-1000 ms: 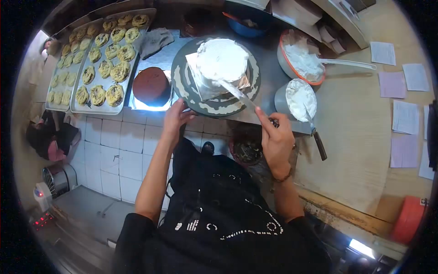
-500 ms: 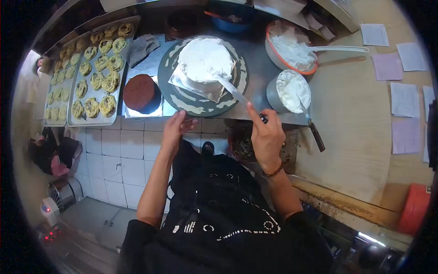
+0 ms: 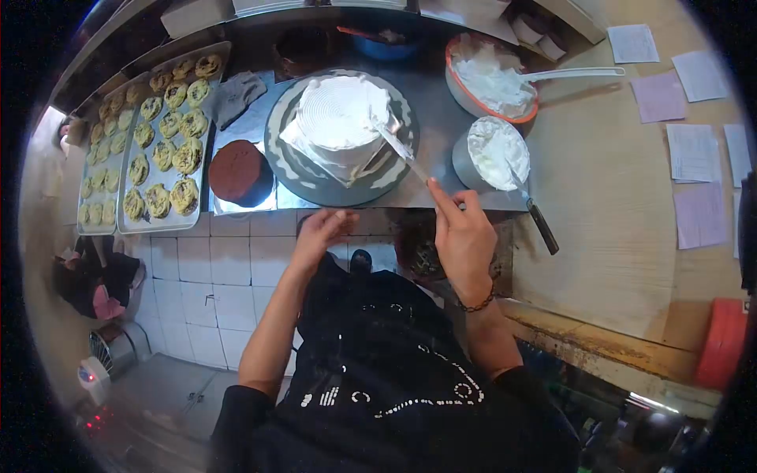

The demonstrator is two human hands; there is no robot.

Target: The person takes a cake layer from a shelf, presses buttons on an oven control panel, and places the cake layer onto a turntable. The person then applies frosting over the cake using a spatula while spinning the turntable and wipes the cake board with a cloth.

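A round cake covered in white cream [image 3: 343, 110] sits on a silver square board [image 3: 352, 171] on a cream-smeared turntable [image 3: 307, 188]. My right hand [image 3: 465, 240] is closed round the handle of an icing spatula [image 3: 404, 154], its index finger stretched along it. The blade's tip touches cream at the cake's right edge. Just off the turntable's near rim, my left hand [image 3: 322, 235] hangs with loosely bent fingers and holds nothing. A bare brown cake [image 3: 239, 172] stands left of the turntable on another silver board.
Right of the turntable stand a metal pot of cream [image 3: 497, 154] with a dark-handled tool and an orange-rimmed bowl [image 3: 493, 79] with a white-handled utensil. Trays of pastries [image 3: 162, 154] fill the left. A grey cloth [image 3: 236, 98] and a blue bowl [image 3: 386, 46] lie behind.
The turntable has rotated, shifting the silver board's corners. My left hand has moved off the rim and its fingers have curled. The spatula stays against the cake's right edge.
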